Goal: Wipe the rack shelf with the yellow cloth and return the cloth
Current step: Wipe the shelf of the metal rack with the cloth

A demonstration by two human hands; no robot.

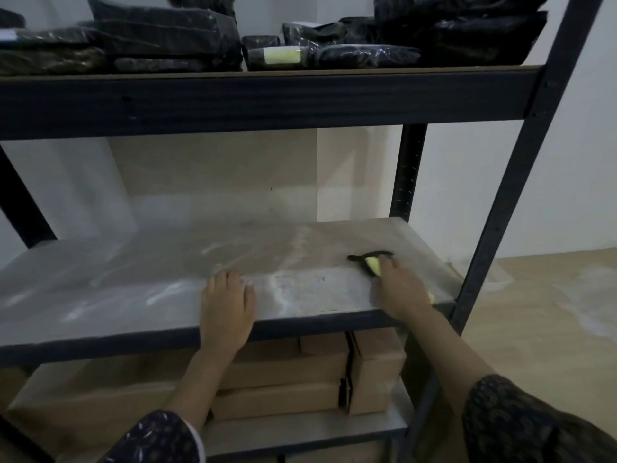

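Pressing the yellow cloth (373, 265) onto the shelf (133, 295), right hand (399, 289).

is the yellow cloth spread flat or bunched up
Bunched up: the yellow cloth shows only as a small wad under the right hand on the shelf.

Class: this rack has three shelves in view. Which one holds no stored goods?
The middle shelf: only the hands and yellow cloth rest there. The top shelf carries dark packages, the bottom cardboard boxes.
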